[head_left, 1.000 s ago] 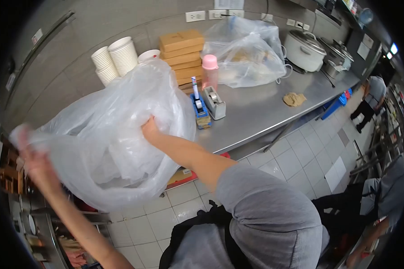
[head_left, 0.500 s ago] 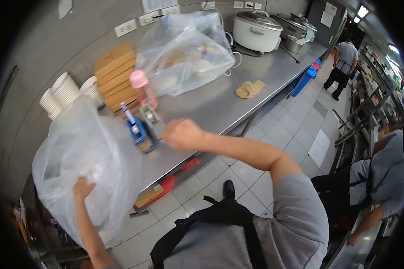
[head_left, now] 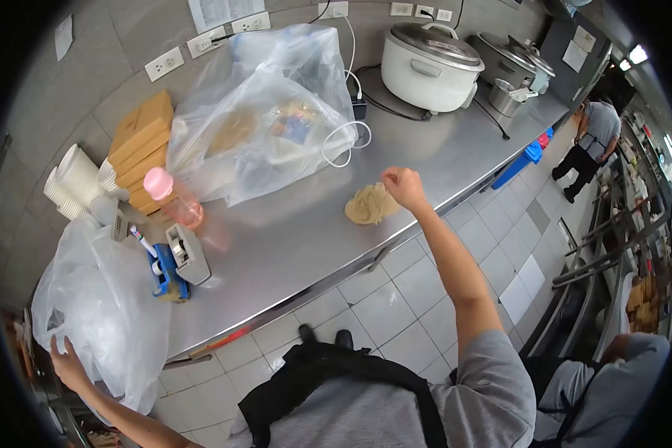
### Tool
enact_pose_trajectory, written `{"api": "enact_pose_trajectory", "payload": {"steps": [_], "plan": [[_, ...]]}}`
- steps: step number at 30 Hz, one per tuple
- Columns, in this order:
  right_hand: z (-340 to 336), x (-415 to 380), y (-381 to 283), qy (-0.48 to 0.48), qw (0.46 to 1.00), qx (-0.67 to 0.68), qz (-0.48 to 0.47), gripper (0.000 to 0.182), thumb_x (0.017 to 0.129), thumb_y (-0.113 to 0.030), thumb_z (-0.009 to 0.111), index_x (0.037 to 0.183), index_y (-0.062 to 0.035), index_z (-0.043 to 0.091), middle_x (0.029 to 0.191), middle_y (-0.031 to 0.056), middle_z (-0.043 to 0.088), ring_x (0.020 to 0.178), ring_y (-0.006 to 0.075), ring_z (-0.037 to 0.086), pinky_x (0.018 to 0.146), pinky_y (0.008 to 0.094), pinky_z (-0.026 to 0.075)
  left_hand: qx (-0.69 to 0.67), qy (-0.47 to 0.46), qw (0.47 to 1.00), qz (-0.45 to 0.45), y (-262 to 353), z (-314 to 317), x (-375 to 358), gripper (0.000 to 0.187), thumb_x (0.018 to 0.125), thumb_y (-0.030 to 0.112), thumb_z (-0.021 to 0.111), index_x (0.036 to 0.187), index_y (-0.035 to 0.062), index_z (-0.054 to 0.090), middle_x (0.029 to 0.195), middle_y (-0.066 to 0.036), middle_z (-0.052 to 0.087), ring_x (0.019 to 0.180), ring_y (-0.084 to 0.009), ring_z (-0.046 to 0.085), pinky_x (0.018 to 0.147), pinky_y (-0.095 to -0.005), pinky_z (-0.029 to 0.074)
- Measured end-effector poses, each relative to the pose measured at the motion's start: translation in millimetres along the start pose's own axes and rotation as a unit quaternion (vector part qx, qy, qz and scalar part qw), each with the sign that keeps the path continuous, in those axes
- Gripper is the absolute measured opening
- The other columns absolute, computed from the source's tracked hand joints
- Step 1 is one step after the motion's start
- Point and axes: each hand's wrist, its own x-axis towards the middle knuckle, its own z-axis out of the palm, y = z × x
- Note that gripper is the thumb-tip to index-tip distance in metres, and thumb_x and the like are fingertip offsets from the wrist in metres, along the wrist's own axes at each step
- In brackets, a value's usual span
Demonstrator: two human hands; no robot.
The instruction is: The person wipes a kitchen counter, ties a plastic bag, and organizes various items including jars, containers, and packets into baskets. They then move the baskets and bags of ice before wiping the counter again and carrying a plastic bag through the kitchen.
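Note:
At the left, a large translucent plastic bag [head_left: 101, 299] bulges over the counter's end. My left hand [head_left: 69, 366] rests against its lower left side, fingers spread. A crumpled beige cloth [head_left: 367, 206] lies near the counter's front edge. My right hand [head_left: 403, 187] is at the cloth's right end, fingers closed in a pinch on it; the fingertips are partly hidden. Between the hands stand a tape dispenser [head_left: 190, 255], a blue holder [head_left: 170, 276] with a marker, and a pink bottle [head_left: 175, 198].
Behind lies another plastic bag [head_left: 269, 119] with packages inside. White rice cooker [head_left: 429, 71], metal pot [head_left: 506, 97], stacked paper cups [head_left: 78, 175] and cardboard boxes [head_left: 142, 142] line the wall. One person [head_left: 593, 138] stands far down the aisle; another [head_left: 605, 388] is close on the right.
My right hand has moved from beside the tape dispenser, rightward along the counter to the cloth. My left hand has slid to the bag's outer left side. The view has shifted.

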Motion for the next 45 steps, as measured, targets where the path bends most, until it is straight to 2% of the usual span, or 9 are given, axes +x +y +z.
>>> {"api": "enact_pose_trajectory", "payload": {"steps": [4, 10, 13, 15, 18, 26, 30, 35, 45], "plan": [[23.1, 48.1, 29.3, 0.010, 0.998, 0.036, 0.043, 0.012, 0.074, -0.012, 0.058, 0.081, -0.0082, 0.066, 0.073, 0.0117, 0.065, 0.069, 0.0271, 0.063, 0.065, 0.0352, 0.050, -0.108, 0.129, 0.984, 0.065, 49.5, -8.1, 19.4, 0.040, 0.084, 0.037, 0.055, 0.119, 0.0159, 0.054, 0.094, -0.013, 0.063, 0.078, -0.0289, 0.059, 0.067, -0.0395, 0.045], [62.1, 118.3, 76.2, 0.034, 0.993, 0.076, 0.087, 0.022, 0.072, -0.012, 0.061, 0.093, -0.0054, 0.063, 0.087, 0.0126, 0.066, 0.080, 0.0265, 0.063, 0.074, 0.0347, 0.049, -0.465, -0.162, 0.848, 0.195, 320.1, 45.8, -69.5, 0.032, 0.079, 0.009, 0.059, 0.111, 0.0061, 0.058, 0.102, -0.004, 0.063, 0.075, -0.0115, 0.056, 0.062, -0.0226, 0.043], [64.3, 151.2, 74.9, -0.008, 0.988, 0.087, 0.129, 0.047, 0.070, -0.011, 0.067, 0.114, -0.0063, 0.053, 0.108, 0.0165, 0.059, 0.096, 0.0287, 0.059, 0.083, 0.0342, 0.046, -0.469, -0.218, 0.716, 0.468, 448.6, 14.5, -167.4, 0.042, 0.069, 0.014, 0.065, 0.110, 0.0075, 0.058, 0.103, -0.012, 0.060, 0.099, -0.0266, 0.055, 0.085, -0.0378, 0.043], [84.4, 174.1, 91.9, 0.026, 0.986, 0.134, 0.092, 0.059, 0.068, -0.005, 0.070, 0.122, -0.0069, 0.045, 0.118, 0.0149, 0.054, 0.107, 0.0248, 0.053, 0.084, 0.0337, 0.046, -0.525, -0.241, 0.524, 0.626, 514.6, 17.8, -226.2, 0.052, 0.068, 0.020, 0.068, 0.118, 0.0119, 0.052, 0.129, -0.013, 0.044, 0.120, -0.0350, 0.038, 0.096, -0.0478, 0.033], [101.0, 213.1, 99.5, -0.016, 0.959, 0.274, 0.072, 0.069, 0.066, 0.001, 0.071, 0.126, -0.0073, 0.039, 0.126, 0.0118, 0.048, 0.115, 0.0204, 0.045, 0.089, 0.0332, 0.042, -0.428, -0.249, 0.489, 0.718, 570.4, 8.0, -295.2, 0.053, 0.071, 0.032, 0.067, 0.121, 0.0241, 0.051, 0.142, -0.007, 0.026, 0.130, -0.0363, 0.021, 0.097, -0.0563, 0.027], [81.3, 256.2, 122.1, -0.270, 0.882, 0.387, -0.019, 0.057, 0.067, 0.007, 0.069, 0.117, -0.0033, 0.044, 0.111, 0.0033, 0.052, 0.107, 0.0146, 0.047, 0.095, 0.0283, 0.033, -0.381, -0.283, 0.553, 0.684, 633.2, 17.6, -312.5, 0.054, 0.073, 0.037, 0.065, 0.123, 0.0259, 0.049, 0.144, -0.004, 0.023, 0.133, -0.0353, 0.013, 0.098, -0.0600, 0.022], [61.9, 274.1, 140.4, -0.294, 0.872, 0.393, -0.012, 0.057, 0.067, 0.008, 0.068, 0.117, -0.0034, 0.044, 0.111, 0.0027, 0.052, 0.105, 0.0138, 0.047, 0.095, 0.0271, 0.033, -0.369, -0.321, 0.568, 0.662, 644.3, 15.2, -314.0, 0.053, 0.073, 0.037, 0.064, 0.123, 0.0268, 0.049, 0.145, -0.003, 0.021, 0.134, -0.0354, 0.010, 0.100, -0.0601, 0.019], [33.4, 297.7, 164.5, -0.331, 0.880, 0.336, 0.052, 0.055, 0.070, -0.007, 0.071, 0.117, -0.0043, 0.043, 0.092, 0.0007, 0.060, 0.077, 0.0079, 0.054, 0.060, 0.0215, 0.043, -0.357, -0.349, 0.580, 0.643, 658.6, 8.8, -312.9, 0.053, 0.073, 0.036, 0.065, 0.123, 0.0273, 0.049, 0.145, -0.003, 0.020, 0.134, -0.0344, 0.008, 0.101, -0.0596, 0.017], [26.6, 310.8, 174.1, -0.330, 0.884, 0.326, 0.064, 0.055, 0.070, -0.009, 0.071, 0.118, -0.0048, 0.044, 0.099, 0.0035, 0.060, 0.082, 0.0122, 0.056, 0.064, 0.0250, 0.047, -0.339, -0.368, 0.590, 0.634, 666.4, 3.4, -311.7, 0.050, 0.075, 0.038, 0.062, 0.122, 0.0277, 0.050, 0.145, -0.004, 0.019, 0.134, -0.0362, 0.005, 0.101, -0.0607, 0.015]]}}
